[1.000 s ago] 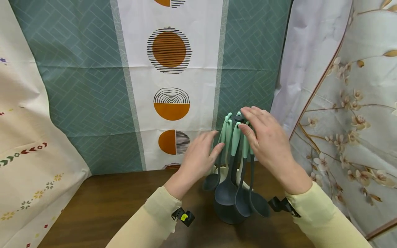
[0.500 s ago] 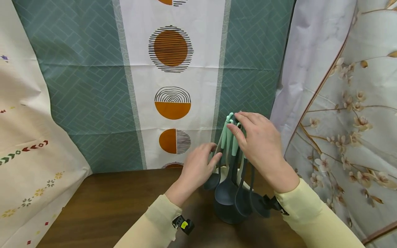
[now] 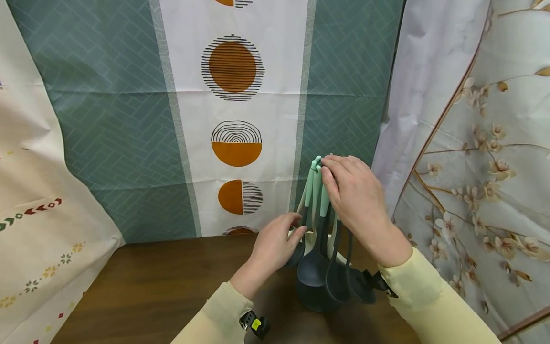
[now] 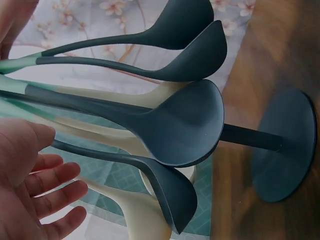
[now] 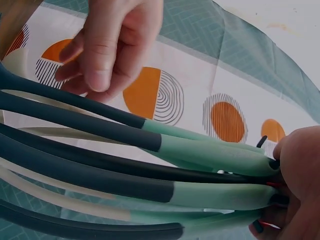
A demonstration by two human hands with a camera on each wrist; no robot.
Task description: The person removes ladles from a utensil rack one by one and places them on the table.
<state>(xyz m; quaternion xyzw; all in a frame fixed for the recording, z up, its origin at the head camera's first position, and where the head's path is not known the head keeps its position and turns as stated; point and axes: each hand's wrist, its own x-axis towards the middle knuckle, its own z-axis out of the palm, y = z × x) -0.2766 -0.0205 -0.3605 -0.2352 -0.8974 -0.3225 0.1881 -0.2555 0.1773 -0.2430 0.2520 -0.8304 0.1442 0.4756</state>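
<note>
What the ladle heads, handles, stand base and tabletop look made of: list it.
Ladle heads: probably silicone or nylon, matte, given soft highlights.
Green handles: likely plastic, satin; smooth, uniformly coloured.
Stand base: coated metal or plastic; its dark matte face leaves that open.
Tabletop: wood or wood-look laminate, faint sheen; brown grain streaks.

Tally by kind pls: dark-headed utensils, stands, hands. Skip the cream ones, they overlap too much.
Dark-headed utensils: 4
Stand: 1
Hands: 2 (left hand, right hand)
Total: 7
</note>
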